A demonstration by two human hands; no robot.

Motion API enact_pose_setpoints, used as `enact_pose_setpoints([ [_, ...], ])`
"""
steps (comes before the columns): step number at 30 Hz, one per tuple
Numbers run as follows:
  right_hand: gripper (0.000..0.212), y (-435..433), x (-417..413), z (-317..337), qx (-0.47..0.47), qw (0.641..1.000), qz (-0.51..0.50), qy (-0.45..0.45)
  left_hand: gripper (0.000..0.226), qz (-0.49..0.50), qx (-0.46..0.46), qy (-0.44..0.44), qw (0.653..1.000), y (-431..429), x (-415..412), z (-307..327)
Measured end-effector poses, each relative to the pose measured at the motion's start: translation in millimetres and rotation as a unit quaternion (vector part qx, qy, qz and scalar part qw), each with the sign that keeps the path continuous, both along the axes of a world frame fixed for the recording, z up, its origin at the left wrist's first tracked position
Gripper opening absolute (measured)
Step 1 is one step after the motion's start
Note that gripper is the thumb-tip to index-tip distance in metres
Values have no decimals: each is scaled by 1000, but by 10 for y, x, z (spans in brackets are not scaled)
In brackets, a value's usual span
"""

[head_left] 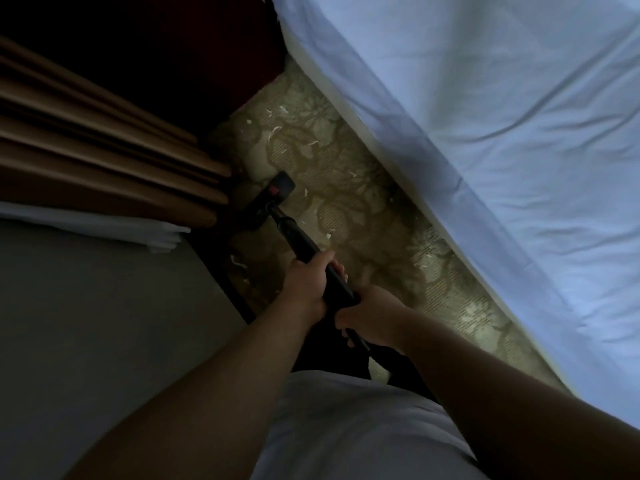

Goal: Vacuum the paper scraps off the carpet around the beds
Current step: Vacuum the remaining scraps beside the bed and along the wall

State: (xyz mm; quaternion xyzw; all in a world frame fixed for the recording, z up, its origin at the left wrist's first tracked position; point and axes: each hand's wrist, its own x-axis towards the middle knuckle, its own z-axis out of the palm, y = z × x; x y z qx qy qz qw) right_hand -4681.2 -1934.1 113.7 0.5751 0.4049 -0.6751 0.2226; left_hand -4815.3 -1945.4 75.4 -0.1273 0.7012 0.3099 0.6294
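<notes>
We hold the black vacuum wand (pixel 304 249) with both hands over a strip of patterned carpet (pixel 349 202). Our left hand (pixel 308 282) grips the wand higher up the tube, its fingers curled round it from the left, the fingertips showing on the far side. Our right hand (pixel 372 315) grips the nearer end, just behind the left hand, with the fingers wrapped under the tube. The wand slopes away from us to the vacuum head (pixel 273 194), a dark block with a red patch, which sits on the carpet at its left edge, just beside the foot of the brown curtain (pixel 104 150).

White paper scraps (pixel 306 192) lie scattered on the carpet: one just right of the head, several beyond it toward the far end of the strip, a curled one (pixel 237 261) near the left edge below the head, and fine bits along the right edge. That right edge runs under the bed (pixel 485 133), whose pale sheet hangs down. The scene is dim and a little blurred.
</notes>
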Motion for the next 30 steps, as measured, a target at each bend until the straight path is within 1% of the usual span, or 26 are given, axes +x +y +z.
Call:
enact_pose_setpoints([
  [3,11,-133,310,116,-2,1000,-1,1,22,9,-4,-11,1000,-161,295,41],
  [7,17,-279,829,267,-6,999,-34,-9,19,3,2,-35,999,-284,820,167],
  [10,17,-401,1282,353,-6,999,-53,-9,20,14,12,-62,998,-369,1274,240],
  [14,19,-577,1997,528,-12,996,-82,-18,18,1,5,-97,995,-497,1995,359],
  [18,16,-810,2850,697,-23,990,-130,-48,22,-65,8,-129,990,-675,2854,440],
  [21,14,-1018,3445,852,-9,985,-161,-65,21,-108,13,-153,982,-792,3491,497],
  [24,17,-1251,3946,991,-1,977,-193,-94,20,-156,2,-166,974,-921,4062,580],
  [27,19,-1478,4270,1071,-8,966,-235,-111,11,-206,-5,-175,963,-1028,4426,663],
  [30,20,-1602,4377,1142,-5,962,-254,-100,19,-234,-10,-178,956,-1065,4548,745],
])
